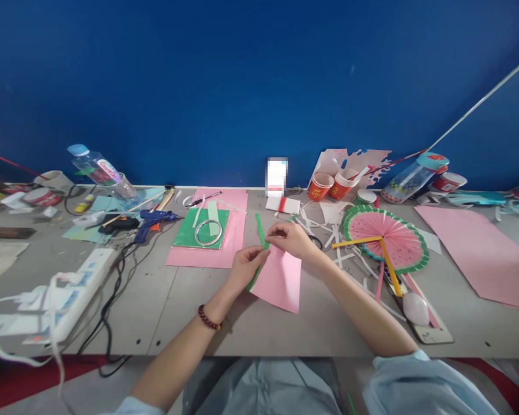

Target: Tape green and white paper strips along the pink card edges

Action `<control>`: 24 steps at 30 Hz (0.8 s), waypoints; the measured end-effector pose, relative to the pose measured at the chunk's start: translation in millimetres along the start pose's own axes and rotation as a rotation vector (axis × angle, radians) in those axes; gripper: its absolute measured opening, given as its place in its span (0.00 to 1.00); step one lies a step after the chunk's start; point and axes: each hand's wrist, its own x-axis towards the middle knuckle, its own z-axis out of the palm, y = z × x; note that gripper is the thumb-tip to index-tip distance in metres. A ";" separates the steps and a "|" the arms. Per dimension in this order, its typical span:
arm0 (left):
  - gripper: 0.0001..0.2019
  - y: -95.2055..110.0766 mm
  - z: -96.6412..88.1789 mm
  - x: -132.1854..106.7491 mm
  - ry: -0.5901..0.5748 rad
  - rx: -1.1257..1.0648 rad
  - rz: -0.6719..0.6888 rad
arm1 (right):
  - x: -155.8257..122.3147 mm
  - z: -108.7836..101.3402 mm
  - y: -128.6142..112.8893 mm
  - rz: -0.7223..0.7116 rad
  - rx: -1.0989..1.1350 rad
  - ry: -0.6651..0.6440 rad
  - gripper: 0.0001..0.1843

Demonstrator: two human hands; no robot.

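A small pink paper sheet (280, 281) is held above the grey table (185, 311) in front of me, with a thin green paper strip (260, 229) along its left edge. My left hand (244, 266) pinches the sheet's left side where the strip runs. My right hand (289, 237) pinches the sheet's top edge and the strip, fingers pressed together. A red bead bracelet (209, 318) circles my left wrist.
A watermelon paper fan (387, 237) with yellow sticks lies right, large pink paper (480, 253) beyond it. Red paper cups (331, 185) stand at the back. Left: green sheet with a metal ring (208, 231), blue glue gun (155, 220), power strip (64, 300) with cables, plastic bottle (99, 170).
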 end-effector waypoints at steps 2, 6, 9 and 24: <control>0.15 1.0 0.6 -0.3 0.007 -0.009 -0.003 | -0.2 0.7 0.4 0.004 0.003 0.004 0.04; 0.16 2.4 1.5 -1.2 0.015 -0.010 -0.005 | -0.8 1.9 0.3 -0.005 0.011 0.012 0.04; 0.15 2.3 1.1 -1.6 0.017 0.013 -0.007 | -1.4 2.1 -1.1 -0.006 0.012 0.014 0.04; 0.17 3.3 -5.8 -1.2 0.015 -0.021 -0.042 | -3.4 4.8 -6.4 -0.022 0.015 -0.047 0.04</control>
